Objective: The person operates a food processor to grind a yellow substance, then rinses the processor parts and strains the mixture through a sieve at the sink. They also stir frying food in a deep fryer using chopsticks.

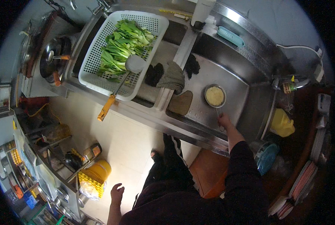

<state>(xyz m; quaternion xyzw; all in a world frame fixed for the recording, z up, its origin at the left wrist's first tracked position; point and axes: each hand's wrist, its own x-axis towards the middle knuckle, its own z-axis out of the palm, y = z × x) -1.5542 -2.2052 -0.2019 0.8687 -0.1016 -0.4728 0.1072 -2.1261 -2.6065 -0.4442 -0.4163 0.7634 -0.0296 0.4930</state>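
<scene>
My right hand (pixel 224 120) grips the thin wire handle of a small round metal strainer (pixel 206 98), held over or resting in the right sink basin (pixel 235 104); I cannot tell which. Inside it is a pale yellow, finely chopped food (pixel 215 96). My left hand (pixel 117 193) hangs low by my side above the floor, fingers apart and holding nothing. A white perforated plastic basket (pixel 95 53) of leafy green vegetables (pixel 119 45) sits across the left basin. Over the basket's near edge lies a ladle (pixel 119 84) with an orange-yellow handle.
A grey-green cloth (pixel 171 77) drapes over the divider between basins. Dark cloth-like pieces (pixel 192 66) lie beside it. A teal tray (pixel 231 36) rests on the back ledge. Left of the sink is a wok (pixel 55 60); a yellow bucket (pixel 101 168) stands on the floor.
</scene>
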